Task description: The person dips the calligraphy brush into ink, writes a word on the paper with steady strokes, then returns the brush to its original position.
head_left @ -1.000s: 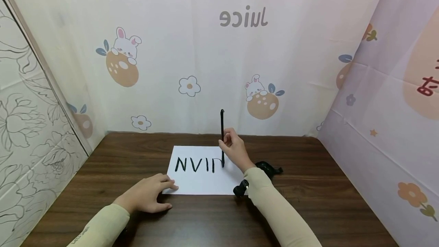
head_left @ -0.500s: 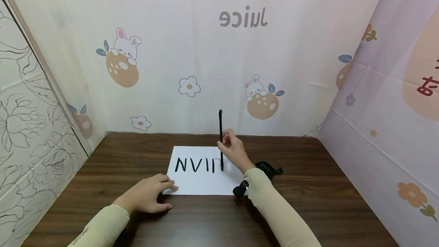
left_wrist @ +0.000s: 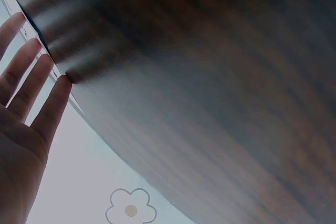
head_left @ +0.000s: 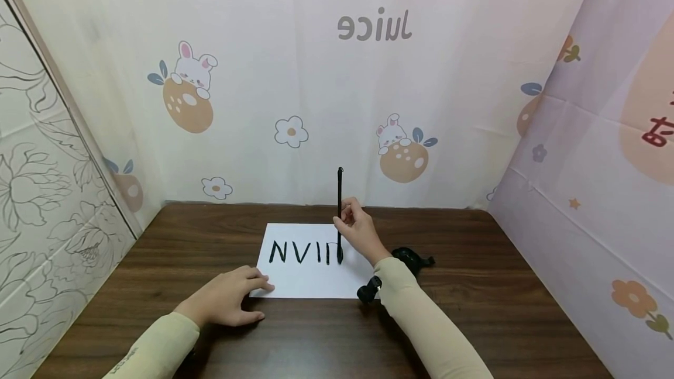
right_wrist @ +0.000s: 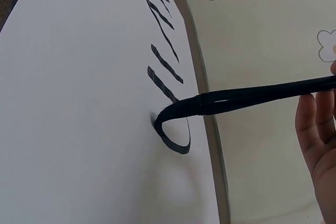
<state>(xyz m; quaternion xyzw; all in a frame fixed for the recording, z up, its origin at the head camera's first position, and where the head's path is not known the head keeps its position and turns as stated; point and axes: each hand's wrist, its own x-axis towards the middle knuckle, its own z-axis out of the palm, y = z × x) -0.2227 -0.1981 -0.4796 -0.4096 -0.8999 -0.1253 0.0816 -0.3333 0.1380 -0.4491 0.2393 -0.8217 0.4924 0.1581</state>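
A white sheet of paper [head_left: 295,283] lies on the table, bearing black brushed strokes, among them an N and a V shape. My right hand [head_left: 360,234] pinches a black writing brush [head_left: 339,192] and holds it nearly upright over the right half of the sheet. In the right wrist view the dark bristles of the brush [right_wrist: 231,100] bend against the paper at the end of a curved stroke. My left hand [head_left: 226,297] rests at the near left corner of the sheet, fingers spread. Seen from the left wrist, the fingertips [left_wrist: 64,80] touch down along the paper's edge.
A black object with a small projecting handle [head_left: 412,259] stands right of the paper, partly hidden behind my right forearm. A small black device [head_left: 368,291] sits at my right wrist. Patterned curtains [head_left: 295,75] rise behind the dark wooden table [head_left: 474,297].
My right hand has drawn the brush tip slightly toward me and a little left, along the stroke's right side. The left hand and the paper have stayed in place.
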